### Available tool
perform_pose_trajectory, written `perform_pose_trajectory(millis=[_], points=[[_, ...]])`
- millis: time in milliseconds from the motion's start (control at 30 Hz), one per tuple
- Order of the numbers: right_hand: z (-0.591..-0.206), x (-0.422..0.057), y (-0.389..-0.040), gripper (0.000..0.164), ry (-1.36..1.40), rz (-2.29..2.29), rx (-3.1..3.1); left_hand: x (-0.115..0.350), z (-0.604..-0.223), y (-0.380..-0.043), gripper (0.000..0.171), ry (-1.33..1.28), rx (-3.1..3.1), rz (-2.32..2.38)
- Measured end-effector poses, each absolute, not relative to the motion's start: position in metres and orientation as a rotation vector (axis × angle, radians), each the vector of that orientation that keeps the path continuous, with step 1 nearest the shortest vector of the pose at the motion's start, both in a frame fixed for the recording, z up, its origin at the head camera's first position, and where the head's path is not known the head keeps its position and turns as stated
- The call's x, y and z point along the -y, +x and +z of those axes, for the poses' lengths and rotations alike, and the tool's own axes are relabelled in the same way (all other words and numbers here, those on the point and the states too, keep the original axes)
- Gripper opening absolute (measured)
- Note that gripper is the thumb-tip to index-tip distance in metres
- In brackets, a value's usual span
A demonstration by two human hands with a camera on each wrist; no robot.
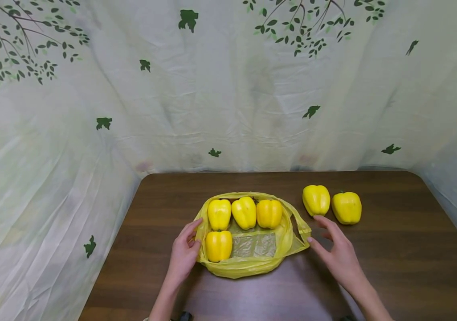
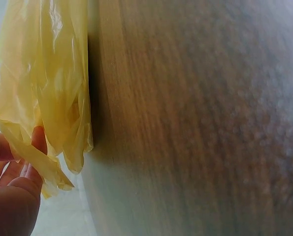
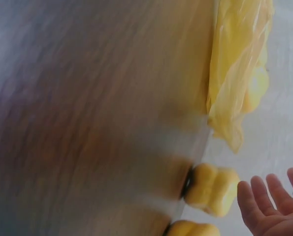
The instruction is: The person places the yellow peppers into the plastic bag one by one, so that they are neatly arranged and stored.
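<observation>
A yellow plastic bag (image 1: 244,269) lies spread open on the table, its mouth facing up. Inside are several yellow bell peppers: three along the far side, and one bell pepper (image 1: 218,246) at the near left. My left hand (image 1: 184,252) is at the bag's left edge; in the left wrist view its thumb and fingers pinch a strip of the yellow film (image 2: 43,164). At the other side, my right hand (image 1: 340,254) has its fingers spread beside the bag's right handle. The right wrist view shows those fingers (image 3: 262,196) extended and holding nothing.
Two more yellow bell peppers, a left one (image 1: 316,200) and a right one (image 1: 346,207), sit outside the bag at the back right, just beyond my right hand. The brown wooden table (image 1: 405,249) ends at a pale leaf-patterned curtain (image 1: 232,89).
</observation>
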State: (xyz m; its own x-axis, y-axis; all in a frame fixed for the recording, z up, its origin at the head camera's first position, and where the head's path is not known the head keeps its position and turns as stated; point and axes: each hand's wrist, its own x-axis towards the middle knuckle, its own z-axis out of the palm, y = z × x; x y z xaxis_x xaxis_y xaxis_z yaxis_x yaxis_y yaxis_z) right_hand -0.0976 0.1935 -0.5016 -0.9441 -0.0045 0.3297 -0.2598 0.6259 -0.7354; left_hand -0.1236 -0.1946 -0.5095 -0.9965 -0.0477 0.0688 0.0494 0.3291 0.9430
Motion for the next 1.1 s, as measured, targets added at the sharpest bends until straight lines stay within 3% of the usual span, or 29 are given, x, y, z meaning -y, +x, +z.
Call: perform_pose_trajectory(millis=[567,1100], points=[[-0.501,-0.227,-0.096,0.059,0.038,1.173,2.578,0.193,-0.509,-0.123,0.054,-0.013,2.459,-1.761],[-0.502,-0.257,-0.108,0.056,0.053,1.137,2.539,0.195,-0.513,-0.124,0.054,-0.039,2.446,-1.736]])
